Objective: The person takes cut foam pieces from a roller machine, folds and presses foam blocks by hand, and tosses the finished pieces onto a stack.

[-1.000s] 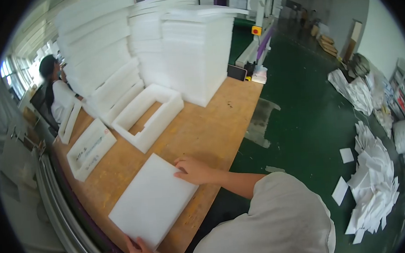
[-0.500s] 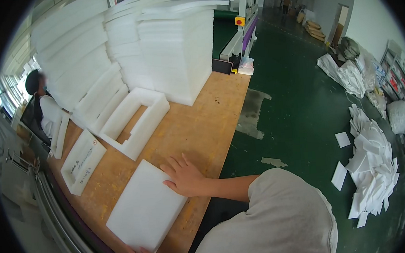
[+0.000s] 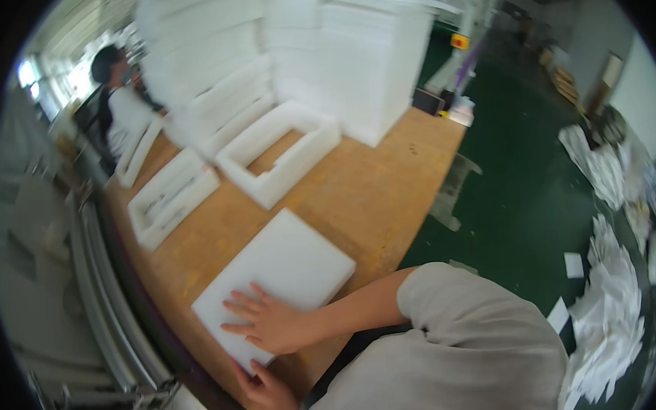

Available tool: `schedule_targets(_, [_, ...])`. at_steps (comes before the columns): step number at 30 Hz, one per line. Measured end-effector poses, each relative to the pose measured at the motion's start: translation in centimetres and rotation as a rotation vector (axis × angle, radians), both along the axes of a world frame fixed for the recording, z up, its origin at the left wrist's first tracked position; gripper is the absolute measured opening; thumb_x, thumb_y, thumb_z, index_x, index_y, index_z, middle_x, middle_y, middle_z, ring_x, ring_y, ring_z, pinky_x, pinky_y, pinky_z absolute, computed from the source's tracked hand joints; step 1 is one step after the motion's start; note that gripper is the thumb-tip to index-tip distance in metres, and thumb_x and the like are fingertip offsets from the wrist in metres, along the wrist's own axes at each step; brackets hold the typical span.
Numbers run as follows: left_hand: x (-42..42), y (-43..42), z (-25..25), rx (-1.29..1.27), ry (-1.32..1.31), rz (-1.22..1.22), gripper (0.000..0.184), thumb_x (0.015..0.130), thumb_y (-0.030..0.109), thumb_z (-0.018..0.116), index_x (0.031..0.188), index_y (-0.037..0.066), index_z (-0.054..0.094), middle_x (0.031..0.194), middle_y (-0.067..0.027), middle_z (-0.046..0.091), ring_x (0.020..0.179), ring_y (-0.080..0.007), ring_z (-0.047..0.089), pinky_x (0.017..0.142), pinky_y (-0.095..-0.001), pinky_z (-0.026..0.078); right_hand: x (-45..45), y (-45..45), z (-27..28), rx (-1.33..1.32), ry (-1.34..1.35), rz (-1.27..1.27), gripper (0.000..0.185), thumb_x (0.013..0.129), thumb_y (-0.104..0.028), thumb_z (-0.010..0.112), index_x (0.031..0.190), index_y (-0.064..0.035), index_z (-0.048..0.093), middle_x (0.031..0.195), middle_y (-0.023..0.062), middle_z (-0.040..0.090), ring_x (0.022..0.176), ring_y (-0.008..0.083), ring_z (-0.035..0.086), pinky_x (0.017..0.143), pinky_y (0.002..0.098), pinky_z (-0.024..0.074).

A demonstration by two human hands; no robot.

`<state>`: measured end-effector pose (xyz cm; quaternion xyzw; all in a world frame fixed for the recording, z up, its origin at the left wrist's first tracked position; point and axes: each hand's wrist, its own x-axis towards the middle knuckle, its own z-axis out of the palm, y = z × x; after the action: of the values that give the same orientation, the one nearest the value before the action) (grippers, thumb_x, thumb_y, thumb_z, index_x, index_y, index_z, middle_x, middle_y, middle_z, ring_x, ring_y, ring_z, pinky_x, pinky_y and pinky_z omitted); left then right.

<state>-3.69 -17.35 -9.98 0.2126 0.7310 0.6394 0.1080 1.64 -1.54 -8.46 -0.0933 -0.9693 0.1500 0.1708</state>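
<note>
A white foam block [image 3: 293,245] lies flat on the wooden table [image 3: 372,195]. Spread over its near part is my right hand [image 3: 267,320], palm down with fingers apart. My left hand [image 3: 268,385] is at the block's near corner, thumb and fingers apart, touching the edge. Beyond the block sits a hollow foam frame [image 3: 313,142] with a rectangular opening. To its left rests a smaller foam piece [image 3: 206,184] with a recess and blurred markings.
Tall stacks of white foam [image 3: 368,60] stand at the table's back. A person [image 3: 123,105] sits at the far left. Metal rollers [image 3: 104,294] run along the left edge. White scraps [image 3: 608,308] lie on the green floor at right.
My right hand has moved from the block's right edge onto its top, nearer my left hand. My left hand remains at the near corner. The view has shifted, so the scene sits further right.
</note>
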Motion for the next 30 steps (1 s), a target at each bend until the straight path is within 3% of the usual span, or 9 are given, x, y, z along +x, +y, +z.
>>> schedule_targets(1, [0.1, 0.2, 0.1, 0.034, 0.005, 0.006, 0.046, 0.096, 0.007, 0.058, 0.139, -0.006, 0.05, 0.124, -0.0232, 0.065, 0.097, -0.0223, 0.064, 0.079, -0.0277, 0.053, -0.5, -0.3, 0.3, 0.031, -0.021, -0.03, 0.056, 0.099, -0.03, 0.045, 0.151, -0.0132, 0.037, 0.158, 0.0257, 0.026, 0.147, 0.0452, 0.019, 0.115, 0.0655, 0.0123])
schedule_targets(4, [0.2, 0.2, -0.4, 0.091, 0.007, 0.093, 0.047, 0.094, 0.006, 0.06, 0.138, -0.007, 0.05, 0.123, -0.0218, 0.065, 0.097, -0.0206, 0.063, 0.079, -0.0267, 0.053, -1.2, -0.7, 0.8, 0.076, -0.025, 0.048, 0.056, 0.099, -0.031, 0.045, 0.152, -0.0128, 0.036, 0.157, 0.0276, 0.027, 0.145, 0.0488, 0.022, 0.112, 0.0691, 0.014])
schedule_targets(7, [0.4, 0.0, 0.9, -0.008, -0.101, 0.035, 0.049, 0.092, 0.005, 0.061, 0.138, -0.007, 0.05, 0.126, -0.022, 0.064, 0.098, -0.0208, 0.064, 0.08, -0.0276, 0.054, -1.6, -1.0, 1.5, 0.125, -0.061, -0.014, 0.056, 0.1, -0.03, 0.044, 0.152, -0.0124, 0.036, 0.157, 0.0289, 0.026, 0.144, 0.0512, 0.022, 0.11, 0.0721, 0.0137])
schedule_targets(12, [0.3, 0.1, 0.7, 0.027, -0.066, -0.012, 0.049, 0.092, 0.003, 0.06, 0.139, -0.007, 0.049, 0.132, -0.0229, 0.06, 0.106, -0.0239, 0.063, 0.085, -0.0307, 0.054, -1.4, -1.2, 1.8, 0.123, -0.065, -0.034, 0.056, 0.1, -0.03, 0.044, 0.152, -0.0122, 0.036, 0.156, 0.03, 0.025, 0.143, 0.0521, 0.022, 0.109, 0.0731, 0.0136])
schedule_targets(17, [-0.2, 0.6, 1.4, 0.048, 0.072, -0.057, 0.05, 0.092, 0.003, 0.058, 0.14, -0.006, 0.046, 0.144, -0.0236, 0.049, 0.124, -0.0316, 0.055, 0.099, -0.0379, 0.048, -1.0, -0.8, 1.7, 0.08, -0.006, -0.027, 0.056, 0.099, -0.029, 0.046, 0.151, -0.0119, 0.036, 0.156, 0.0303, 0.025, 0.143, 0.053, 0.022, 0.108, 0.0739, 0.0141])
schedule_targets(21, [-1.2, 2.3, 5.0, -0.043, 0.571, -0.074, 0.052, 0.093, 0.005, 0.055, 0.142, -0.005, 0.041, 0.153, -0.024, 0.036, 0.138, -0.039, 0.04, 0.111, -0.0429, 0.037, -0.2, -0.8, 2.1, 0.059, 0.044, -0.007, 0.057, 0.096, -0.03, 0.05, 0.147, -0.0057, 0.04, 0.154, 0.0291, 0.029, 0.142, 0.0523, 0.024, 0.111, 0.0697, 0.0174])
schedule_targets(22, [-1.3, 3.2, 6.2, -0.018, 0.521, -0.195, 0.052, 0.094, 0.006, 0.054, 0.143, -0.005, 0.04, 0.155, -0.0247, 0.032, 0.14, -0.0405, 0.036, 0.113, -0.0442, 0.033, -0.2, -0.8, 1.9, 0.046, 0.055, 0.002, 0.057, 0.096, -0.03, 0.05, 0.147, -0.0057, 0.04, 0.154, 0.0291, 0.029, 0.142, 0.0523, 0.024, 0.111, 0.0697, 0.0174])
schedule_targets(26, [-1.0, 7.9, 5.6, 0.106, 0.273, -0.401, 0.053, 0.095, 0.01, 0.051, 0.145, -0.004, 0.038, 0.157, -0.0265, 0.026, 0.143, -0.0421, 0.031, 0.115, -0.0453, 0.03, -0.5, 1.3, 0.2, -0.414, 0.233, 0.049, 0.059, 0.094, -0.028, 0.055, 0.144, -0.0014, 0.039, 0.154, 0.0278, 0.03, 0.142, 0.0499, 0.026, 0.114, 0.0638, 0.0201])
schedule_targets(30, [-1.1, 8.4, 4.2, -0.006, 0.362, -0.327, 0.053, 0.096, 0.013, 0.051, 0.145, -0.002, 0.038, 0.158, -0.0257, 0.024, 0.143, -0.0421, 0.03, 0.115, -0.0474, 0.029, 0.8, 3.0, -0.1, -0.476, 0.272, 0.031, 0.062, 0.094, -0.029, 0.054, 0.146, -0.0007, 0.036, 0.155, 0.0238, 0.031, 0.145, 0.0448, 0.024, 0.118, 0.0572, 0.0178])
